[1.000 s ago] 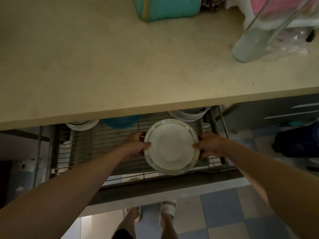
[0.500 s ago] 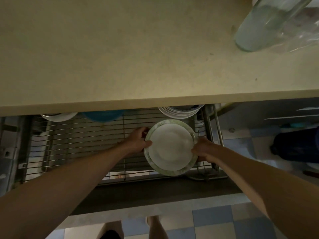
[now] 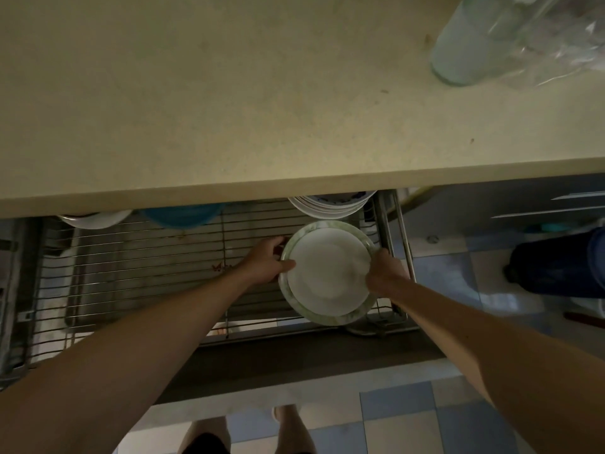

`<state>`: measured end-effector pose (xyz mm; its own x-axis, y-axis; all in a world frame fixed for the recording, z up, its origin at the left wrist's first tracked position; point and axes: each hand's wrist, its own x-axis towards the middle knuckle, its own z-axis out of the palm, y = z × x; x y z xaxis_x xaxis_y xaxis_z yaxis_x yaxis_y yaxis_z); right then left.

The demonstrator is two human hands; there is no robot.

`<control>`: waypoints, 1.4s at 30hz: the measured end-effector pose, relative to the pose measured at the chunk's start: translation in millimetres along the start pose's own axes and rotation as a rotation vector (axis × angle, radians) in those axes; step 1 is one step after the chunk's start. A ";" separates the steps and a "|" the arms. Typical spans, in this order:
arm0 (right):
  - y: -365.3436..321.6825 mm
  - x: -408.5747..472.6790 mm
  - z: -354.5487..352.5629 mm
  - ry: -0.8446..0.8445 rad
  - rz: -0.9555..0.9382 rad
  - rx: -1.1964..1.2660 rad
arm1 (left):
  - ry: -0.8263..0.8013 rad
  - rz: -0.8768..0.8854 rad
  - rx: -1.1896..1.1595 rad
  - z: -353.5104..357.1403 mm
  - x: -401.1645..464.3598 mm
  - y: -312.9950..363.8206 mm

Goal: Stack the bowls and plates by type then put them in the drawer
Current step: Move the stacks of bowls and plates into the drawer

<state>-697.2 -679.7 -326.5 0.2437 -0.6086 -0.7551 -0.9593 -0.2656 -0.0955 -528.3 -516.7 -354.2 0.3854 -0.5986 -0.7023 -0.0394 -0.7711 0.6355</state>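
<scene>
2 hands hold a stack of plates (image 3: 327,273) low over the wire rack of the open drawer (image 3: 147,273), at its right end. From the left: a white dish (image 3: 95,220) and a blue bowl (image 3: 181,216) sit at the rack's back, half under the countertop (image 3: 229,93). The left hand (image 3: 266,262) pinches the stack's left rim, thumb on top. The stack shows a white plate on a green-rimmed one, perhaps more beneath. Another plate pile (image 3: 330,204) lies just behind. The right hand (image 3: 384,276) grips the right rim, fingers curled.
</scene>
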 end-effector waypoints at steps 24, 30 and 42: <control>-3.1 -7.0 -9.6 -0.158 0.049 0.787 | 0.331 0.048 -0.058 -5.1 -29.3 -9.1; -27.7 -39.2 -20.7 -0.170 -0.285 0.733 | 0.279 0.043 -0.186 -48.4 -59.4 -14.0; -202.0 -114.7 51.6 -0.413 -0.475 0.572 | 0.495 -0.171 -0.643 -194.9 -168.9 -123.8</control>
<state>-538.7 -517.7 -254.1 0.6738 -0.1768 -0.7175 -0.7198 0.0628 -0.6914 -408.9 -277.8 -251.7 0.7053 -0.2035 -0.6790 0.5336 -0.4781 0.6976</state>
